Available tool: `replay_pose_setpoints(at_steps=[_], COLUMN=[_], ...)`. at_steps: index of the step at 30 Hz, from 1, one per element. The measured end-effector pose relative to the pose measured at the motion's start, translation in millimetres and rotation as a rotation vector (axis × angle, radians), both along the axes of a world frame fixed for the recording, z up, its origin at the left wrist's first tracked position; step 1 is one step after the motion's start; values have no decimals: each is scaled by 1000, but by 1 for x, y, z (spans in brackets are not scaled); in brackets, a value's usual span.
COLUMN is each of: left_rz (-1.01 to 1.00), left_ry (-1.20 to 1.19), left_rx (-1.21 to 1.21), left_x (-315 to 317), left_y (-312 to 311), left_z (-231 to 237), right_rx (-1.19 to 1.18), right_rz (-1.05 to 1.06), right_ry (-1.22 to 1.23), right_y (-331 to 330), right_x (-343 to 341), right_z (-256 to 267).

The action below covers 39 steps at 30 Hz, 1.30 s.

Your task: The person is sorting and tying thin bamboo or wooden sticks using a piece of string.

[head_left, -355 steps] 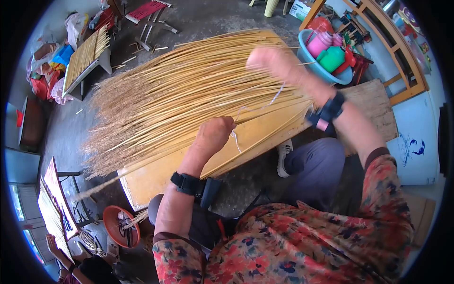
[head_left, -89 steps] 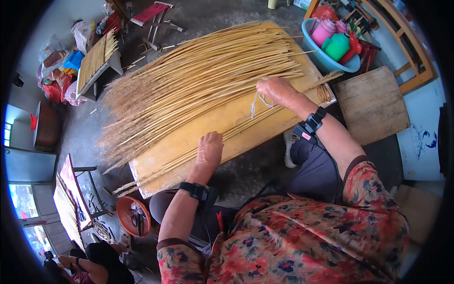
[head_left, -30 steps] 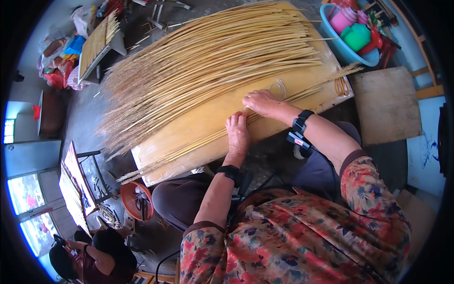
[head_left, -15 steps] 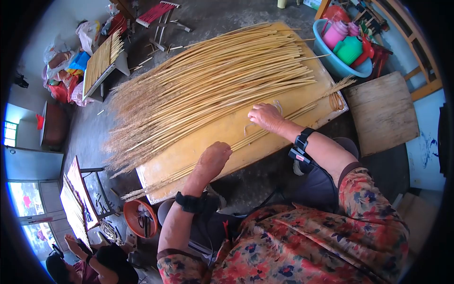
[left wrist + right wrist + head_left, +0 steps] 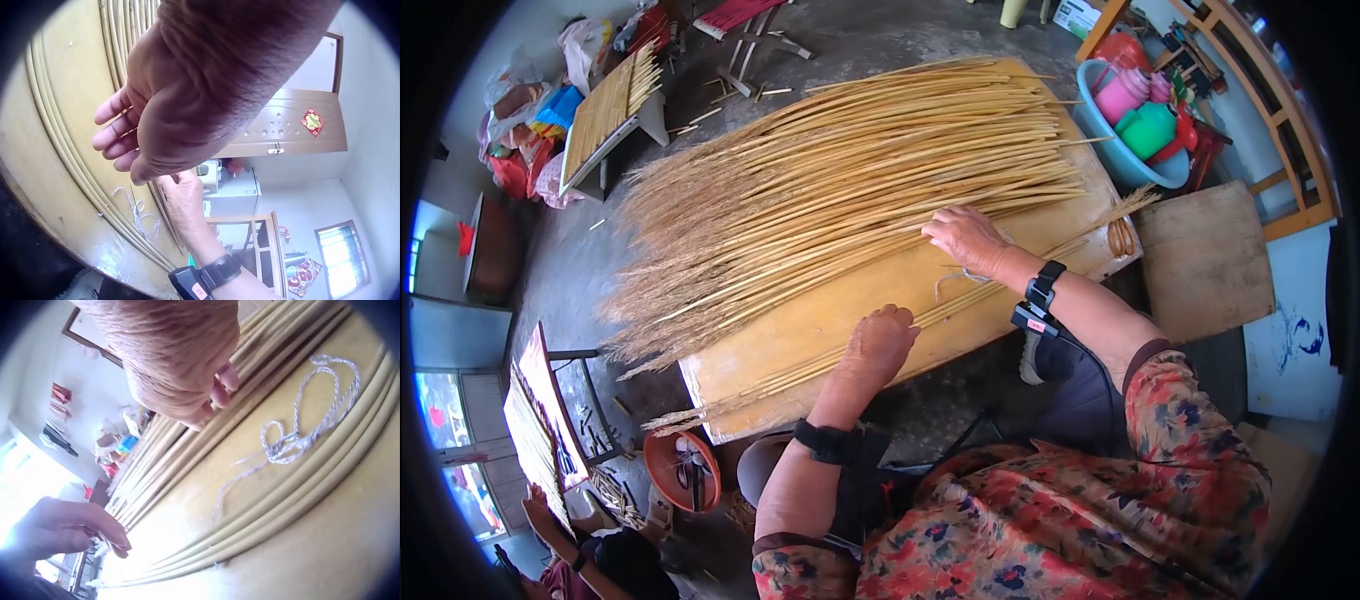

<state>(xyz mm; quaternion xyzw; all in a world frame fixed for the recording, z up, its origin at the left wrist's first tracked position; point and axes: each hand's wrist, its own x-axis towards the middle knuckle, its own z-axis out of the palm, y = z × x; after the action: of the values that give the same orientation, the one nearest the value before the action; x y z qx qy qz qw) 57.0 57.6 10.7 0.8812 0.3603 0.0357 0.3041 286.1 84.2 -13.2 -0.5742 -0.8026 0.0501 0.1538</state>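
A broad pile of dry reed stalks (image 5: 870, 170) with feathery tops covers the far part of a yellow board (image 5: 770, 350). Several separate stalks (image 5: 300, 481) run along the board's near edge. Beside them lies a loosely looped, twisted white and purple string (image 5: 300, 440). My right hand (image 5: 968, 238) is over the near edge of the pile, its bent fingertips close over the outer stalks; its thumb is hidden in the right wrist view. My left hand (image 5: 878, 345) hovers above the near-edge stalks with loosely bent fingers and nothing in them, as the left wrist view shows.
At the board's right end lie a coil of brown bands (image 5: 1121, 238) and a wooden plank (image 5: 1208, 258). A blue basin (image 5: 1100, 120) with pink and green vessels stands behind. An orange bowl (image 5: 656, 470) is on the floor at left, near another person's arm (image 5: 550, 525).
My right hand handled the string and has let it go onto the board. Since half a second ago it has moved away to the pile's edge. My left hand has shifted slightly right.
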Motion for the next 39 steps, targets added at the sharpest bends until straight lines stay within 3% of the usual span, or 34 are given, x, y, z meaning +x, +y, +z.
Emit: replay_pose_setpoints(at_steps=[10, 13, 20, 28, 32, 34, 39], left_rz=[-8, -18, -40, 3, 32, 40, 194], left_ry=[4, -9, 7, -20, -50, -62, -139], left_rx=[-22, -5, 2, -24, -64, -64, -146], left_x=[0, -2, -1, -5, -6, -6, -7], left_y=[-6, -5, -8, -10, -6, -2, 6], left_z=[-1, -9, -6, -4, -10, -4, -10], right_rx=[107, 165, 216, 172, 146, 50, 63], right_rz=[150, 159, 114, 44, 43, 142, 191], right_ry=[-265, -198, -64, -296, -293, 68, 116], right_y=[19, 16, 19, 26, 29, 31, 30], right_x=[-3, -2, 9, -2, -3, 7, 14], right_z=[-18, -2, -16, -11, 0, 0, 40])
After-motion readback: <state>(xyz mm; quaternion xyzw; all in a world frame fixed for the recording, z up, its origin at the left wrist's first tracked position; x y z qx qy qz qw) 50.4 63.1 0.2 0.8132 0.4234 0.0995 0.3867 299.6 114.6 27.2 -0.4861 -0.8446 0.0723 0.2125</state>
